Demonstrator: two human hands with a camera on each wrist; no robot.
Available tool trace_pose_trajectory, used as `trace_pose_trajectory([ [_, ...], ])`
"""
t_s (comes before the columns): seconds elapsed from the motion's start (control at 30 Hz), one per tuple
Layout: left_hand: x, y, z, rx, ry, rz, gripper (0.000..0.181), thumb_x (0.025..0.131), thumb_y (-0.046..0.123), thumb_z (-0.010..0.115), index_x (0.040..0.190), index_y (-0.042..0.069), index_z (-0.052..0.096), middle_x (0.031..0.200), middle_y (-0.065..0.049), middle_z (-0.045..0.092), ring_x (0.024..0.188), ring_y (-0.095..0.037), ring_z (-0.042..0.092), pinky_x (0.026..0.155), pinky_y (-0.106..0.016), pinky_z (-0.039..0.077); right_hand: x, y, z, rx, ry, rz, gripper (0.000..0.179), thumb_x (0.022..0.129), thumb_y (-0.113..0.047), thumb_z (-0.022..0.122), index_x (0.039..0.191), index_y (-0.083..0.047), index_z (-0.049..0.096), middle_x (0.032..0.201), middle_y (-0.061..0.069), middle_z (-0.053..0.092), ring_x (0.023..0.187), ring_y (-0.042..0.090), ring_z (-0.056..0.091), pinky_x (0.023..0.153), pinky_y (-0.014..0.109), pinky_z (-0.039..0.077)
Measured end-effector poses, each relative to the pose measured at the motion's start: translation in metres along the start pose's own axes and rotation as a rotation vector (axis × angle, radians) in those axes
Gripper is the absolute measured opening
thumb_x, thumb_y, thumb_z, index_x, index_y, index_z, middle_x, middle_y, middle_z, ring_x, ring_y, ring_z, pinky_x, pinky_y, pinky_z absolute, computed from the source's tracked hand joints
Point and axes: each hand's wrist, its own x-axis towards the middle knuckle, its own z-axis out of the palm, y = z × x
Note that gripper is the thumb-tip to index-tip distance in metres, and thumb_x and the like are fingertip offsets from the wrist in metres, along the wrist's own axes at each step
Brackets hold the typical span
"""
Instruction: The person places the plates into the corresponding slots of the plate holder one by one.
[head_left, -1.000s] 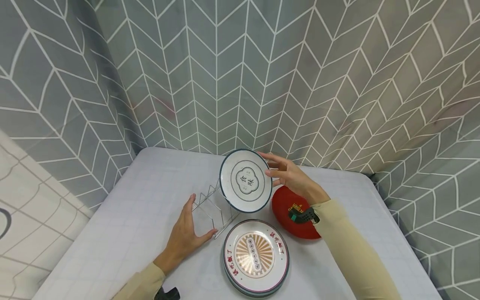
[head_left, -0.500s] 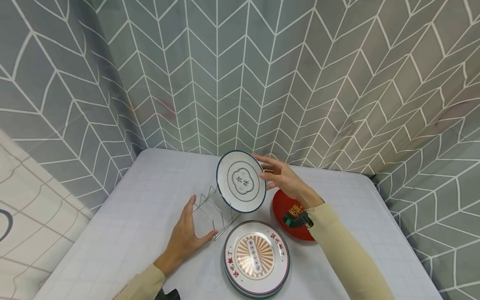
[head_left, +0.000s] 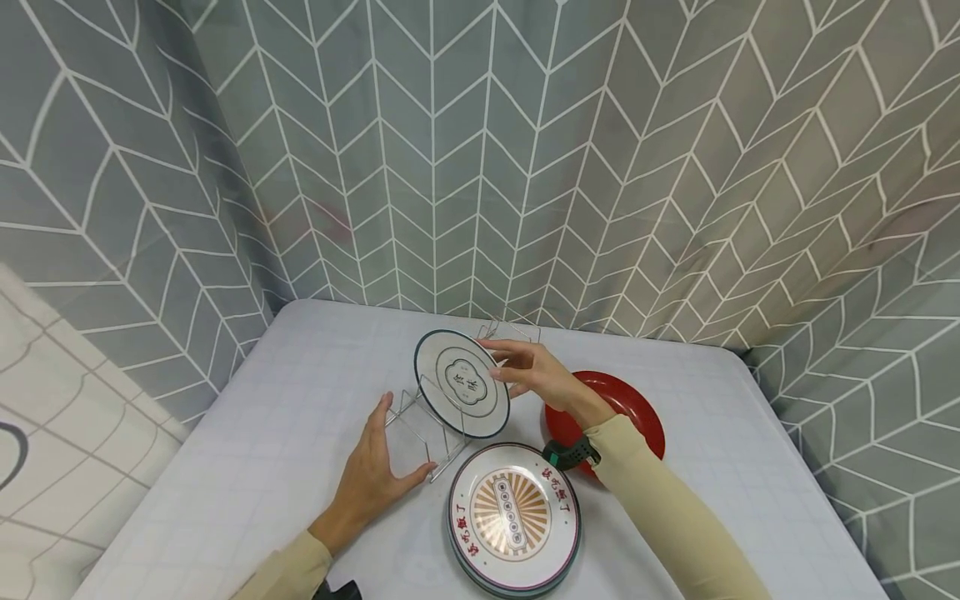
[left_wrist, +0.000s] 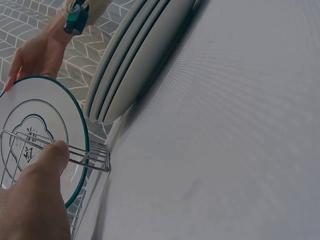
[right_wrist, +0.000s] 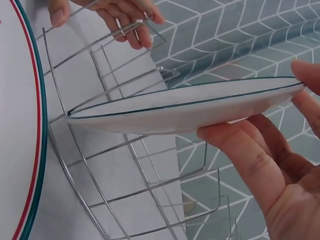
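Observation:
My right hand (head_left: 536,371) pinches the rim of a white plate (head_left: 461,392) with a dark teal edge and a printed centre, thumb on one face and fingers on the other. The plate stands tilted among the upright wires of a metal dish rack (left_wrist: 90,156), its lower edge between wires in the right wrist view. My left hand (head_left: 367,471) grips the rack's near left end, thumb against the wire in the left wrist view. Just in front lies a stack of plates (head_left: 513,515), the top one with an orange sunburst and red characters.
A red plate (head_left: 630,404) lies to the right, partly under my right forearm. More rack wires (head_left: 538,329) show behind the right hand, near the table's back edge. A patterned grey curtain (head_left: 480,150) hangs behind the white-covered table (head_left: 315,358).
My right hand has moved left and down with the plate, lowering it among the rack wires. More of the red plate shows. The left hand stays in place on the rack.

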Motion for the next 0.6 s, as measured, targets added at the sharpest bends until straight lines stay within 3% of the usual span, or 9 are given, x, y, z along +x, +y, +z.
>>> trace_pose_trajectory([
  [0.27, 0.002, 0.000, -0.001, 0.000, 0.015, 0.016, 0.120, 0.072, 0.063, 0.076, 0.151, -0.008, 0.021, 0.151, -0.026, 0.037, 0.138, -0.037, 0.041, 0.120, -0.013, 0.014, 0.002, 0.006, -0.002, 0.063, -0.014, -0.006, 0.055, 0.095, -0.010, 0.061, 0.146, -0.006, 0.045, 0.132, 0.026, 0.054, 0.107, 0.029, 0.060, 0.075, 0.037, 0.062],
  [0.6, 0.001, 0.001, -0.001, 0.008, 0.004, -0.004, 0.120, 0.072, 0.065, 0.075, 0.152, -0.007, 0.020, 0.152, -0.025, 0.036, 0.139, -0.037, 0.040, 0.120, -0.012, 0.013, 0.010, 0.014, 0.004, 0.114, -0.013, 0.039, 0.056, 0.094, -0.009, 0.062, 0.147, -0.007, 0.044, 0.132, 0.022, 0.053, 0.100, 0.018, 0.062, 0.074, 0.032, 0.061],
])
